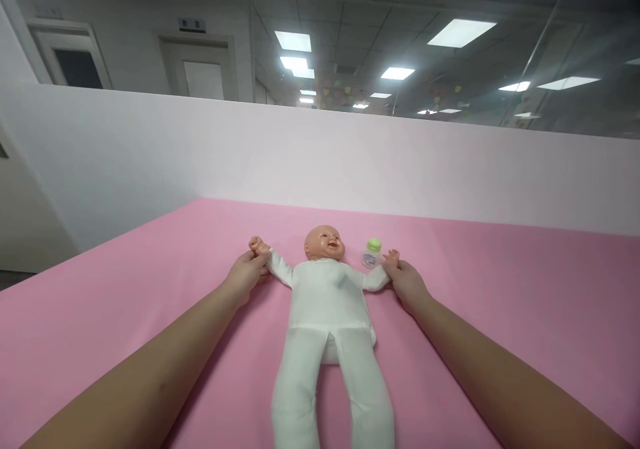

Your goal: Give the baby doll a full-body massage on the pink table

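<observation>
A baby doll with a white cloth body lies on its back, its head away from me and its legs toward me. Both of its arms are spread out to the sides. My left hand is closed around the doll's forearm on the left, just below its plastic hand. On the other side, my right hand grips the doll's other forearm near the wrist. A small clear bottle with a green cap and a printed label stands beside the doll's head, close to my right hand.
The doll rests on a pink padded surface. A white wall panel rises along its far edge and continues on the left. Beyond are doors, a large window and lit ceiling panels.
</observation>
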`<state>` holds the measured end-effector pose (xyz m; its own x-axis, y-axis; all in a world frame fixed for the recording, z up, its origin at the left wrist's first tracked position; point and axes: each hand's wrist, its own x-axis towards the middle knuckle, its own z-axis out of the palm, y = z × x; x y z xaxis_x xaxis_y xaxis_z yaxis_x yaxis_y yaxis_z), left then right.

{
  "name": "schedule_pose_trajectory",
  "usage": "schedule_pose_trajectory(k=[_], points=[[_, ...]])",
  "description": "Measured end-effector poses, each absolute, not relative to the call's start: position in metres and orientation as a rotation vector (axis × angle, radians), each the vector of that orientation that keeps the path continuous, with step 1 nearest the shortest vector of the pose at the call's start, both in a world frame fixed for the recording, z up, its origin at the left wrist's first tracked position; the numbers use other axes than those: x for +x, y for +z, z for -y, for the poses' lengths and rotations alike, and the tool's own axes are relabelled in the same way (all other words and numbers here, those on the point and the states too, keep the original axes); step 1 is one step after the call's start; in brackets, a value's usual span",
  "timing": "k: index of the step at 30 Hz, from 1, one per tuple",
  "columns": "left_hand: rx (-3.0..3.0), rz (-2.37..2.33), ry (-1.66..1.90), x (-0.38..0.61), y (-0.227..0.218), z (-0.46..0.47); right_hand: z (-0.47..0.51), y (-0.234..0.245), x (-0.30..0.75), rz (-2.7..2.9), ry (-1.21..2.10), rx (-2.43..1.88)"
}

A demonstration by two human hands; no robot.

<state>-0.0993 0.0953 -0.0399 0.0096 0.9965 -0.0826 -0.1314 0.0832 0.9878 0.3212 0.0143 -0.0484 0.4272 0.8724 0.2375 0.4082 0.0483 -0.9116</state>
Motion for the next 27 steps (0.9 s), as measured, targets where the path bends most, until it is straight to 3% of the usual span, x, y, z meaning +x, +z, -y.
schedule_pose_trajectory(k=[6, 13, 21, 27], points=[[1.095, -1.158, 1.203, -0.096, -0.037, -0.092, -0.003, -0.036, 0.324, 1.037, 0.851, -1.571], [1.350, -1.177, 1.187, -0.088, -0.031, -0.072, 0.002, -0.034, 0.326, 1.315, 0.534, -1.813], [1.710, -1.328, 1.237, -0.080, -0.024, -0.054, 0.016, -0.019, 0.302, 1.361, 0.371, -1.661], [2.219, -1.161, 0.972, -0.072, -0.011, -0.034, 0.046, 0.006, 0.264, 1.717, 0.444, -1.365]])
